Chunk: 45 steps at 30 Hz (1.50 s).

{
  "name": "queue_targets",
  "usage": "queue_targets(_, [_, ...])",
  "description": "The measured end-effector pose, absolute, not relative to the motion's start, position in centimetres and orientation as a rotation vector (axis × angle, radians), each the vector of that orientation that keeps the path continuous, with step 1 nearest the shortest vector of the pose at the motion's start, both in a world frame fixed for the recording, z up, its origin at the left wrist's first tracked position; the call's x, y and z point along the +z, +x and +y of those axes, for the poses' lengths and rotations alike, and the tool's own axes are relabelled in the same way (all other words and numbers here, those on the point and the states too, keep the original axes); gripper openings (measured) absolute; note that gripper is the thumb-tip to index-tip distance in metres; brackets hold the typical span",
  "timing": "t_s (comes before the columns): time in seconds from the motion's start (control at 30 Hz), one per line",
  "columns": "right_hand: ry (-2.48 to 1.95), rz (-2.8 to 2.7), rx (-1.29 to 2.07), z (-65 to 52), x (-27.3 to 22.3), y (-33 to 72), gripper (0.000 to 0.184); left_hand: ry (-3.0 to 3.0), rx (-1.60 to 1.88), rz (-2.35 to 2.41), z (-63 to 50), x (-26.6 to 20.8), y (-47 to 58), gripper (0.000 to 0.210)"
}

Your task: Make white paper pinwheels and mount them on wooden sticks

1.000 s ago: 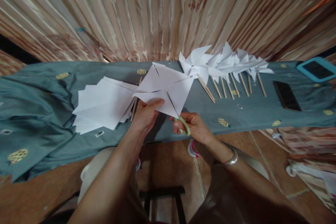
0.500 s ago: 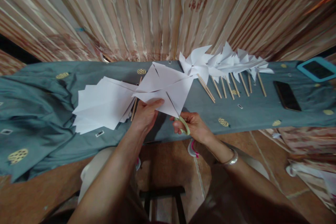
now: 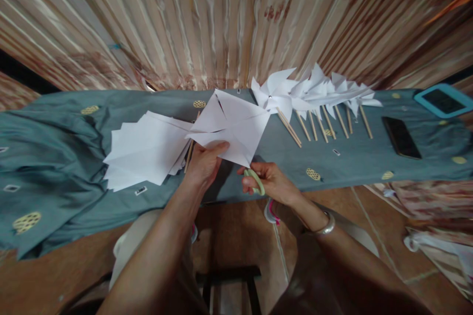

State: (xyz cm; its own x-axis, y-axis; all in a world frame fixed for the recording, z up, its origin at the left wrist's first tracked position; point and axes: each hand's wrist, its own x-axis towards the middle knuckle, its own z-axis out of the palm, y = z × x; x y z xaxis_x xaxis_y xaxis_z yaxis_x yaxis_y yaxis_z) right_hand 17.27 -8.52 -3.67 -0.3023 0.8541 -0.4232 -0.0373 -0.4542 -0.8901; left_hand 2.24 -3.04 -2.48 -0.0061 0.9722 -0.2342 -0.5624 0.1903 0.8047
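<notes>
My left hand (image 3: 207, 160) pinches the lower left edge of a white paper square (image 3: 240, 133), thumb on top. Dark slits run in from the paper's top and left corners, and another line crosses toward its right corner. In my right hand (image 3: 271, 181) is a pair of scissors (image 3: 255, 182) with pale green handles, fingers through the loops. The scissors are just below the paper's bottom corner; their blades are hidden or too indistinct to make out. Left of the held sheet lies a fanned stack of white paper (image 3: 148, 147), partly over wooden sticks (image 3: 189, 155).
Several white paper pinwheels (image 3: 275, 93) on wooden sticks lie overlapped at the back right. Farther right are a dark phone (image 3: 401, 137) and a blue-framed device (image 3: 445, 100). A green cloth (image 3: 288, 172) covers the table; a pleated curtain (image 3: 221, 24) hangs behind.
The dark blade line across the paper's lower right part is no longer visible. My right hand and the scissors have shifted slightly down from the bottom corner. My left hand keeps its hold.
</notes>
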Motion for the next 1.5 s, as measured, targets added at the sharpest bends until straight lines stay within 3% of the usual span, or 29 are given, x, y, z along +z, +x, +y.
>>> queue_targets(0.3, [-1.372,-1.416,1.923,-9.0,-3.3,21.3,0.048,0.533,1.374,0.926,-2.6,-2.5,0.9,0.031])
queue_targets(0.6, [-2.129,-1.943,0.467,-8.1,-3.2,26.8,0.054,0.559,1.346,0.972,-3.4,-3.1,0.2,0.04])
queue_targets(0.73, [-2.207,-2.048,0.194,-8.3,-3.7,27.2,0.051,0.62,1.297,1.01,-3.9,-3.9,0.6,0.04])
queue_targets(1.0, [-2.146,-2.144,-0.108,-8.2,-3.8,27.7,0.023,0.714,1.234,1.089,-4.5,-5.5,0.7,0.034])
queue_targets(1.13, [-1.796,-2.135,-0.092,-8.1,-4.2,25.6,0.031,0.733,1.215,1.103,-4.7,-5.7,0.3,0.03])
queue_targets(1.27, [-1.401,-2.281,0.225,-8.3,-5.0,21.2,0.047,0.677,1.194,1.153,-5.0,-5.7,0.0,0.031])
queue_targets(1.4, [-1.288,-2.386,0.346,-8.5,-5.3,18.2,0.073,0.701,1.161,1.102,-5.3,-5.4,-0.4,0.027])
queue_targets(1.5, [-1.264,-2.421,0.352,-8.4,-5.4,17.6,0.078,0.699,1.146,1.095,-5.4,-4.8,-0.8,0.025])
